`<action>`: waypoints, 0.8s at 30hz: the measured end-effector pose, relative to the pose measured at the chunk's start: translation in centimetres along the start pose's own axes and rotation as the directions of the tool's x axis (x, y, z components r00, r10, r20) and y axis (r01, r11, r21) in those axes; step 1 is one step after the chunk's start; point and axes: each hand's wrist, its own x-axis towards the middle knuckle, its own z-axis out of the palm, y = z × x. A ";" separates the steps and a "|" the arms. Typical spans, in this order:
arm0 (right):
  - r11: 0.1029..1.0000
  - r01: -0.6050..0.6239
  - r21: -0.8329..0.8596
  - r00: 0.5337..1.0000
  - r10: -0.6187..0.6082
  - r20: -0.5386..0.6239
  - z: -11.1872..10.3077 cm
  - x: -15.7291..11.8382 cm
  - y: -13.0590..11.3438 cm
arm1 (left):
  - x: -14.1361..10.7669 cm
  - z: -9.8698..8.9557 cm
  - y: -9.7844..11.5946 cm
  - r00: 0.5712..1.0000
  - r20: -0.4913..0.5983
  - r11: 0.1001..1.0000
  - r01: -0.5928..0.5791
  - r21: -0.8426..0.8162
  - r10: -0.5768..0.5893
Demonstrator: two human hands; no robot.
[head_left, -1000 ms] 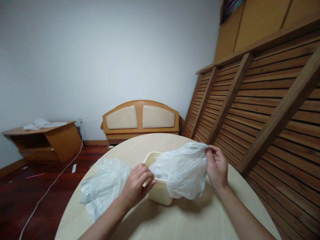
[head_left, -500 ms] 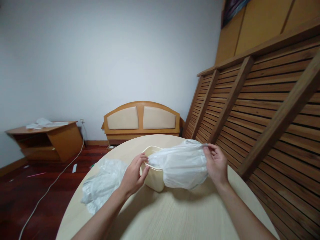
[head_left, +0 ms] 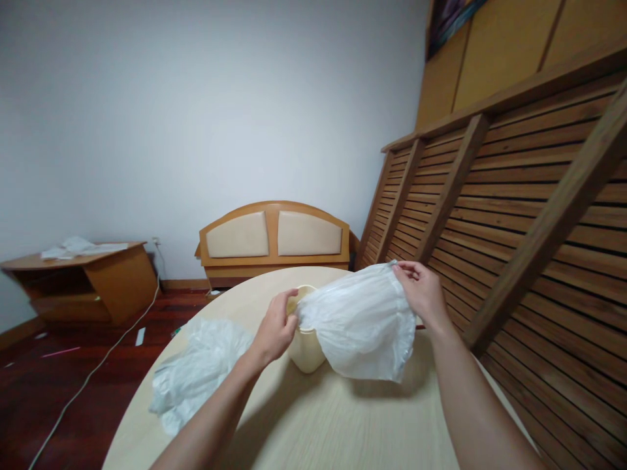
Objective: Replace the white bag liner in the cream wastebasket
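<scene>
with my right hand [head_left: 423,292] i'm pinching the white bag [head_left: 363,326], its length running leftward into the bin [head_left: 306,354], whose left rim my left hand [head_left: 277,328] is clamping.

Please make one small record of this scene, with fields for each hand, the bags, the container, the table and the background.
left hand: at the rim of the cream bin
right hand: pinching an edge of the white bag
white bag: stretched between bin mouth and right hand, partly hanging outside
second bag: crumpled on the table, left of the bin
cream bin: upright; inside mostly hidden
table: pale, rounded edge
background: headboard beyond the table, slatted wooden panel at right
</scene>
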 end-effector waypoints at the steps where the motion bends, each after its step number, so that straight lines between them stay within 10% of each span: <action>1: 1.000 -0.002 -0.007 1.000 0.002 0.011 -0.1 0.0 0.1 | 0.3 0.0 0.4 1.000 -0.010 1.000 0.008 0.015 -0.008; 8: 0.961 0.102 -0.256 0.990 -0.074 0.116 0.0 -0.6 0.1 | 1.1 -1.5 5.2 0.952 0.257 0.981 -0.187 0.055 0.167; 14: 0.835 0.357 -0.420 0.927 -0.260 0.271 1.5 -2.1 -2.9 | 0.8 -0.8 5.1 0.885 0.385 0.927 -0.342 0.156 0.262; 18: 0.798 0.461 -0.388 0.817 -0.211 0.537 3.3 -4.8 -5.7 | 1.0 -0.6 4.3 0.881 0.382 0.918 -0.361 0.163 0.279; 24: 0.817 0.452 -0.358 0.529 0.077 0.845 5.5 -8.5 -5.9 | 0.9 -0.1 4.2 0.912 0.336 0.914 -0.326 0.241 0.236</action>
